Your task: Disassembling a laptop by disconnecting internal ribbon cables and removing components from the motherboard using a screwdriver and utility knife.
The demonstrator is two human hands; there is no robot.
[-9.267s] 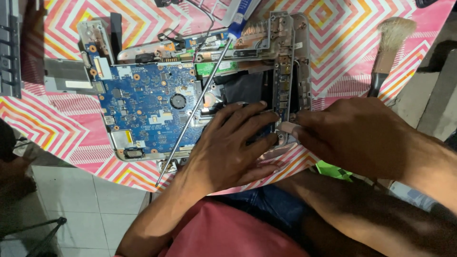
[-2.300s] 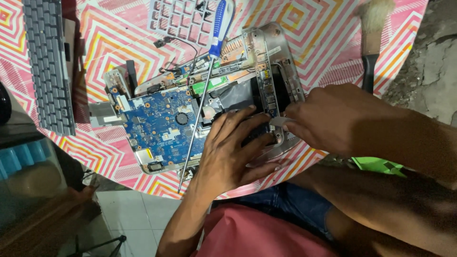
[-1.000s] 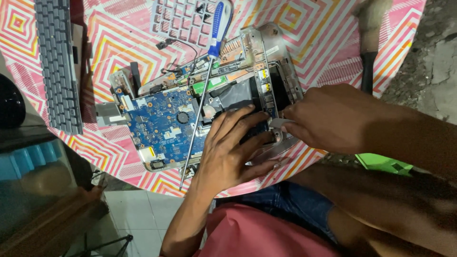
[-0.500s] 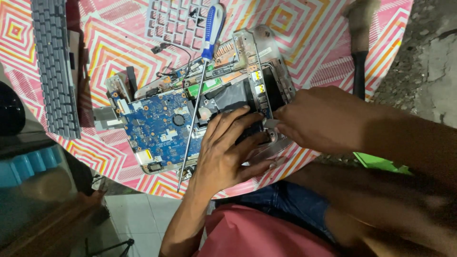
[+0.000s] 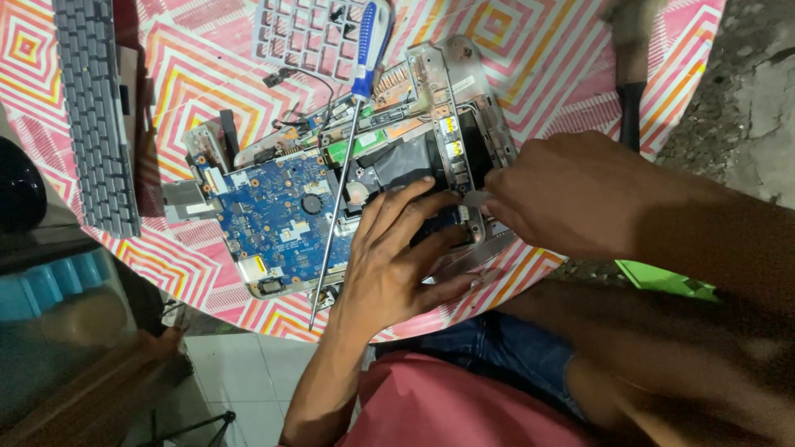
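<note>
Head view: since half second ago, scene barely shifts; our hands stay on same spot of opened laptop chassis (image 5: 464, 108). Left hand (image 5: 397, 257) lies flat, fingers spread, on dark bay at 5 o'clock of blue circuit board (image 5: 277, 223), steadying chassis; holds nothing. Right hand (image 5: 571, 194) pinches small silver part (image 5: 476, 199) at bay's 3 o'clock edge. Blue-handled screwdriver (image 5: 344, 157) rests across board, within reach. Grey keyboard (image 5: 95, 116) parked at 9 o'clock on striped cloth (image 5: 207, 74).

Grey keyboard (image 5: 95, 116), blue-handled screwdriver (image 5: 352, 124), keyboard frame (image 5: 310, 33) on zigzag tablecloth (image 5: 199, 91).
</note>
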